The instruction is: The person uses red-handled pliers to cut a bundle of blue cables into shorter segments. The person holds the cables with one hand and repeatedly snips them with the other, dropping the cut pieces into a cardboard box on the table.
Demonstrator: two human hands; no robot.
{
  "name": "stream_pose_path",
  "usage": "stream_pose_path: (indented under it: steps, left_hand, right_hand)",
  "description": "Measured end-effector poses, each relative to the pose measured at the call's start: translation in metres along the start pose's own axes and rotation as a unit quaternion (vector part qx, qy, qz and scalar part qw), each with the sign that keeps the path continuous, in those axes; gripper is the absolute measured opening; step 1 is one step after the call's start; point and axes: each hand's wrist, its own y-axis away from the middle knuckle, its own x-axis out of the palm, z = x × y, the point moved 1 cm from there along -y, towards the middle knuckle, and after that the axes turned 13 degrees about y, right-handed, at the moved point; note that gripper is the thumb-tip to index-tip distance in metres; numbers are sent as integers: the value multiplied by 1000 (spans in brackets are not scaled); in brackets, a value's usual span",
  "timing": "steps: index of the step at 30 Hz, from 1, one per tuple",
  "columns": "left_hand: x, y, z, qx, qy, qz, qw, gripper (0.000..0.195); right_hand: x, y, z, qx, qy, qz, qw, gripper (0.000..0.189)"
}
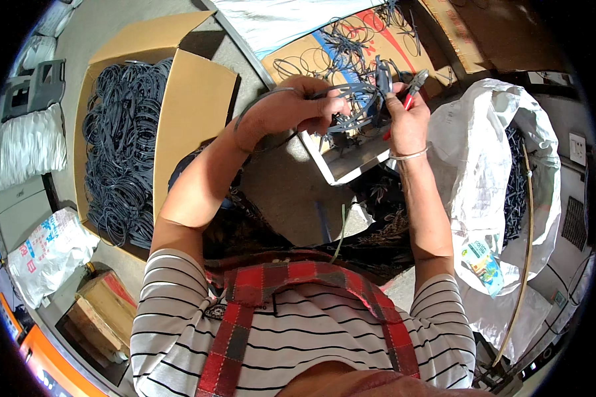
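Observation:
My left hand (298,106) grips several thin black loops (352,92), apparently rubber or plastic. One larger loop hangs around the left wrist. In my right hand (409,121) are diagonal cutting pliers (418,82) with red handles, their jaws pointing up and away. Between that thumb and fingers is also a dark piece (383,77) joined to the loops; its exact form is hard to tell. Below the hands sits a white-edged tray (335,177). More tangled black loops (347,42) lie just beyond, on a printed cardboard sheet (298,49).
To the left stands an open cardboard box (193,89) packed with coiled black loops (124,149). On the right, a white woven sack (477,129) holds many small black pieces (514,193); a thin stick (525,223) leans on it. A grey plastic case (35,89) lies far left.

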Motion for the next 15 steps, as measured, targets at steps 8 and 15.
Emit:
stream_pose_path:
  steps: [8, 15]
  left_hand:
    - [4, 5, 1, -100, -10, 75, 992, 29]
    - [-1, 3, 12, 0, -24, 89, 996, 26]
  right_hand:
    - [1, 4, 8, -2, -78, 72, 994, 9]
    - [8, 9, 9, -33, -86, 54, 994, 12]
